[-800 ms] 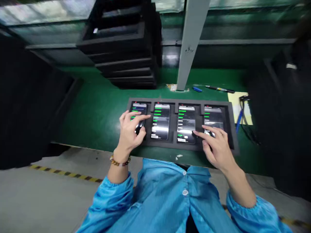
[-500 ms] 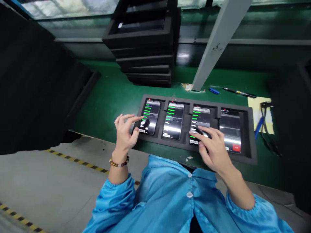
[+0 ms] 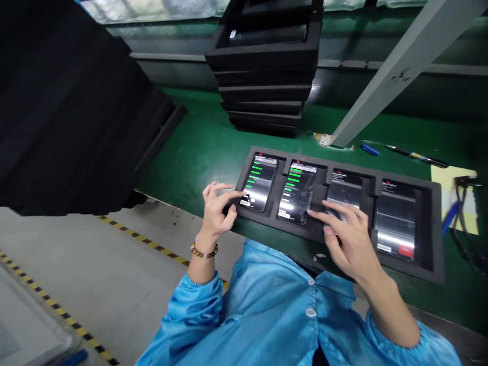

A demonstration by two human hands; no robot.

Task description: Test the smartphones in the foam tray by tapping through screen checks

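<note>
A black foam tray (image 3: 434,229) on the green bench carries several smartphones side by side. My left hand (image 3: 217,211) is open, its index fingertip at the lower left of the leftmost phone (image 3: 263,178). Green lines show on that screen and on the second phone (image 3: 299,185). My right hand (image 3: 348,236) is open too; its index finger reaches the lower right edge of the second phone. Partly covered by that hand is the third phone (image 3: 345,188), its screen mostly dark. The rightmost phone (image 3: 396,213) shows a red block at its bottom corner.
Stacked black foam trays (image 3: 267,76) stand behind, and a larger dark stack (image 3: 76,112) rises at left. A grey post (image 3: 385,86) meets the bench (image 3: 198,147) beyond the tray. A blue cap (image 3: 369,149), a pen (image 3: 415,156), yellow paper (image 3: 450,178) and a cable (image 3: 463,213) lie right.
My right index finger has gone from the third phone to the second. The third phone's green lines are gone. My left fingertip is lower on the leftmost phone. The camera view has shifted left.
</note>
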